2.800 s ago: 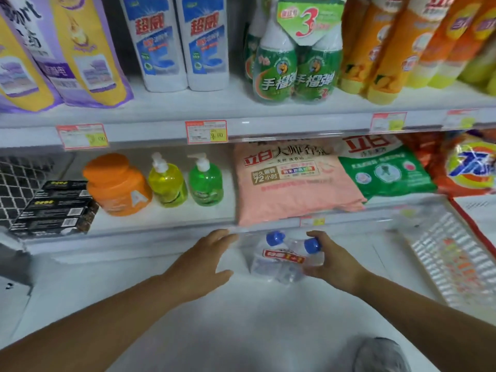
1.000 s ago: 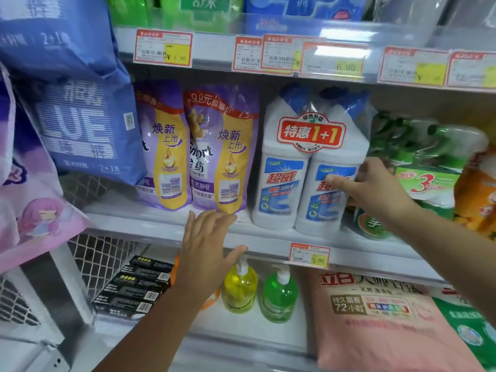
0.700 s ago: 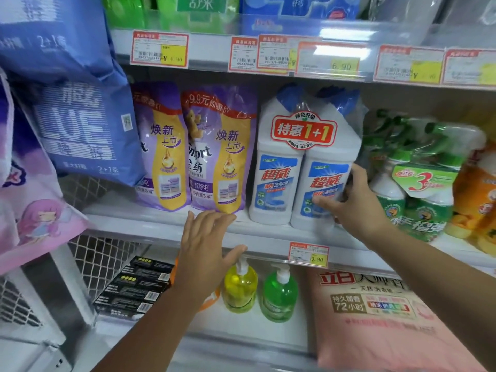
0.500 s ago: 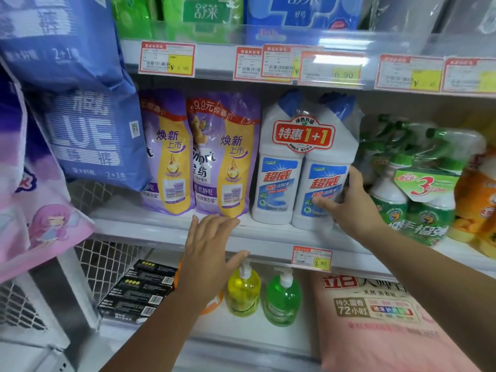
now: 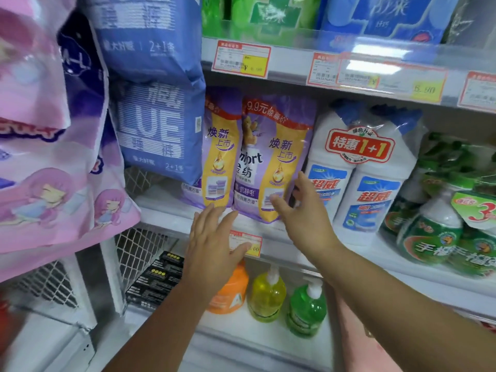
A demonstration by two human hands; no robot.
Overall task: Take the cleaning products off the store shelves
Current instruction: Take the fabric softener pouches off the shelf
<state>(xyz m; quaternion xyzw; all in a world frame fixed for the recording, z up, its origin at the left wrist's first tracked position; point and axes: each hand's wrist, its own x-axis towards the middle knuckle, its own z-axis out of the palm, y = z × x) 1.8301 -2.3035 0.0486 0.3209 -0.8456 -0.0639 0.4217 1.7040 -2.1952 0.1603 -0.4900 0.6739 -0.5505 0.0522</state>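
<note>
Two purple and yellow softener pouches [image 5: 271, 159] stand on the middle shelf [image 5: 171, 210]. To their right stands a wrapped twin pack of white bottles [image 5: 359, 178] with a red 1+1 label. My right hand [image 5: 300, 213] is open, its fingers spread at the right pouch's lower right corner, between that pouch and the twin pack. My left hand [image 5: 214, 245] is open too, palm toward the shelf edge just below the left pouch, holding nothing.
Green spray bottles [image 5: 442, 232] crowd the shelf's right end. An orange jar [image 5: 230, 291], yellow [image 5: 265, 294] and green [image 5: 306, 310] pump bottles and black boxes [image 5: 155, 280] sit on the lower shelf. Blue [image 5: 155, 124] and pink [image 5: 53, 183] bags hang at left.
My right hand has left the white twin pack and moved left to the right purple pouch. My left hand has stayed at the shelf edge. The view has shifted left and closer.
</note>
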